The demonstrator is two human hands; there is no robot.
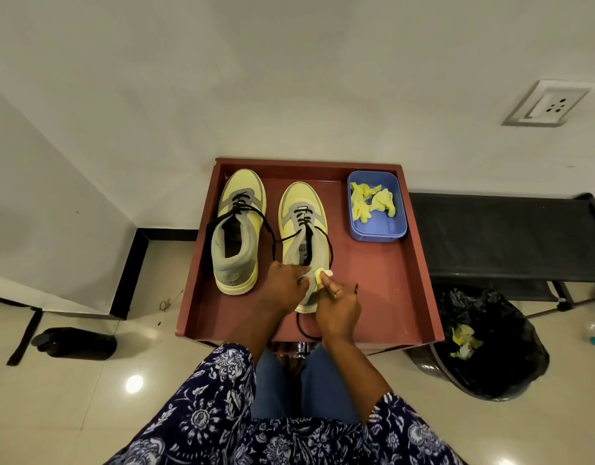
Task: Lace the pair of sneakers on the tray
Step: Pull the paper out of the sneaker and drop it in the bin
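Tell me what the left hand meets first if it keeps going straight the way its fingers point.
Most likely the collar of the right sneaker: the left hand already lies at its heel, fingers aimed toward its opening. Depth is unclear.

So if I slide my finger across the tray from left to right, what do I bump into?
Left sneaker → right sneaker → blue tub holding crumpled yellow paper, all on the red tray.

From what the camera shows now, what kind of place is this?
Probably a plain indoor room, home or small workplace: glossy floor tiles, a wall socket, a black-lined bin beside the red tray.
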